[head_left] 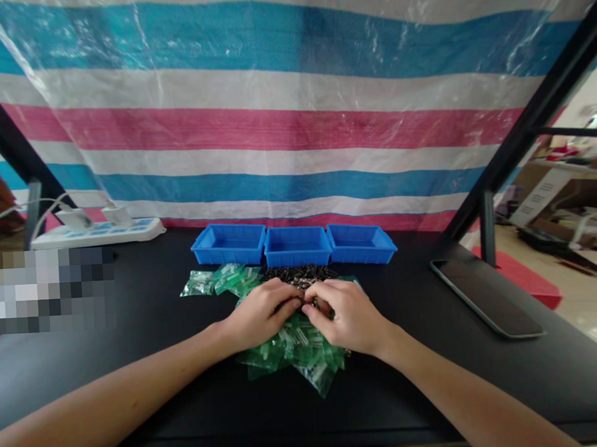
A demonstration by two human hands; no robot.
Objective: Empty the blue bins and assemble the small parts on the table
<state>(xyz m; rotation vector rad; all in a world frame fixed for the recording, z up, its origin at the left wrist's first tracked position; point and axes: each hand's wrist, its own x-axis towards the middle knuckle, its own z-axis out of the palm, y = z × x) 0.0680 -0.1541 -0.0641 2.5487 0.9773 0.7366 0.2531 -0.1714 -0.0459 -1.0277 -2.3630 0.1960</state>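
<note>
Striped tarp (274, 131) hangs behind a black table (133, 305) with 3 blue trays (294, 246). Left hand (260, 313) and right hand (346, 314) curl together, fingertips pinching among small dark parts (296, 275), resting on green bags (295, 350); what they grip is hidden.

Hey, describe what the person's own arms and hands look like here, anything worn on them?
Both forearms are bare right up to the bottom edge of the picture: no sleeves show. The left hand and the right hand wear no gloves, and no rings, watch or wristband can be seen on the fingers or wrists. The nails look short and unpainted, though they are too small to judge well.
</note>
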